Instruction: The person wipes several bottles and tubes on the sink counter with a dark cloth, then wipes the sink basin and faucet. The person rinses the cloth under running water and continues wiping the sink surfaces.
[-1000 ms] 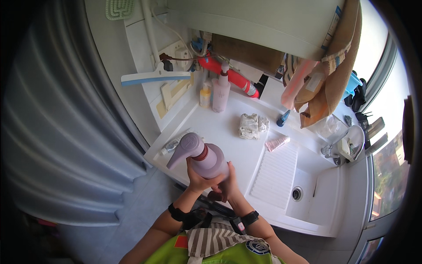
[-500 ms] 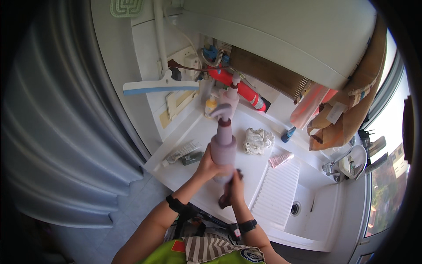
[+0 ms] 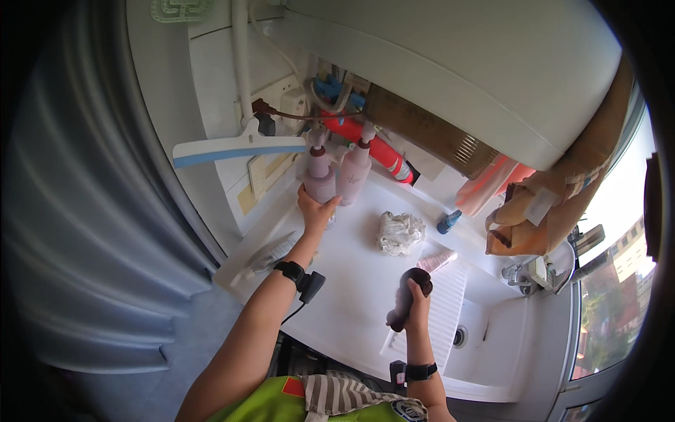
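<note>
At the back left of the white countertop (image 3: 344,260), my left hand (image 3: 315,209) is wrapped round a mauve pump bottle (image 3: 321,184). The bottle stands upright beside a taller pale pink pump bottle (image 3: 354,179). Over the counter's right part, my right hand (image 3: 418,304) grips a dark brown, soft-looking bundle (image 3: 403,302), perhaps a cloth; its exact kind is unclear. Close beyond that hand lies a pink squeeze tube (image 3: 437,261). A crumpled white cloth (image 3: 401,233) rests in the middle of the counter.
A sink (image 3: 492,352) with a ribbed washboard (image 3: 443,302) is at the right. A white-and-blue squeegee (image 3: 239,150) juts from the left wall. Behind the bottles lies a red cylinder (image 3: 387,153). Clear packaging (image 3: 271,254) is by my left forearm. Towels (image 3: 548,211) hang at right.
My left hand has carried the mauve pump bottle away from me, to the back left beside the pink one. My right hand has moved right with the dark bundle, away from the bottle.
</note>
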Demonstrator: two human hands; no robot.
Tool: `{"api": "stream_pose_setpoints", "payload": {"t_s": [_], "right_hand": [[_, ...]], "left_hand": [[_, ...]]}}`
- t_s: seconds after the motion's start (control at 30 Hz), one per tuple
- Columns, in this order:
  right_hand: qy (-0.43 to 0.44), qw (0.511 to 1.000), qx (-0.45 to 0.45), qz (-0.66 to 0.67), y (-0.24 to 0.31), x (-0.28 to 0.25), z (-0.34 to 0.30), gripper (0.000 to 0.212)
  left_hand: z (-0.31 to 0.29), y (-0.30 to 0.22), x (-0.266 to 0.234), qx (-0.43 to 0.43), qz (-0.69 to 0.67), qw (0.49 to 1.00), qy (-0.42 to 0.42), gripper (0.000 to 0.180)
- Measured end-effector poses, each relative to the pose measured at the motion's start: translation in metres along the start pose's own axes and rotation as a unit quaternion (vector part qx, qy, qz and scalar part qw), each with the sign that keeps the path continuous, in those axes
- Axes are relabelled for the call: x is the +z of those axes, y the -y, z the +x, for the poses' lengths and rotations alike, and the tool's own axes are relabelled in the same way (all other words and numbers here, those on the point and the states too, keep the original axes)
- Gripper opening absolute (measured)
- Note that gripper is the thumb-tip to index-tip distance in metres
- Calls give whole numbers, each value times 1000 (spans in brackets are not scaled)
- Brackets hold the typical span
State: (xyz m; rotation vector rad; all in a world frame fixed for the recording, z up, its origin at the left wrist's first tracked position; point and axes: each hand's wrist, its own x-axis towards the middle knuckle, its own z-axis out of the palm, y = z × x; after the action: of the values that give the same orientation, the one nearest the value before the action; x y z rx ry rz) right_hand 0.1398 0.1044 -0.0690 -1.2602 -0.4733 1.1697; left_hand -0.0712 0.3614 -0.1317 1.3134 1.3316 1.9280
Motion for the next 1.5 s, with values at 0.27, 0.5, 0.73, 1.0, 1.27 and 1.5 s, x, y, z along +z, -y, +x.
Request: {"api": "stream_pose_setpoints", "payload": {"t_s": [0.27, 0.5, 0.73, 1.0, 1.27, 1.5], "right_hand": [[-22, 1000, -10, -14, 55, -49, -17, 32], [-13, 999, -18, -34, 65, -54, -8, 30], [28, 998, -16, -46, 59, -46, -7, 30], [93, 995, 0, -38, 57, -62, -6, 57], [-58, 984, -4, -170, 90, -132, 73, 41], [18, 783, -239, -574, 143, -111, 196, 42]], "left_hand": [[29, 44, 22, -8, 16, 1000, 9, 102], [32, 42, 28, 48, 90, 994, -31, 99], [26, 28, 28, 13, 130, 991, -29, 105], [11, 9, 14, 3, 210, 978, 8, 111], [-52, -95, -49, -71, -57, 985, 149, 80], [-75, -164, -116, -99, -107, 974, 174, 62]]}}
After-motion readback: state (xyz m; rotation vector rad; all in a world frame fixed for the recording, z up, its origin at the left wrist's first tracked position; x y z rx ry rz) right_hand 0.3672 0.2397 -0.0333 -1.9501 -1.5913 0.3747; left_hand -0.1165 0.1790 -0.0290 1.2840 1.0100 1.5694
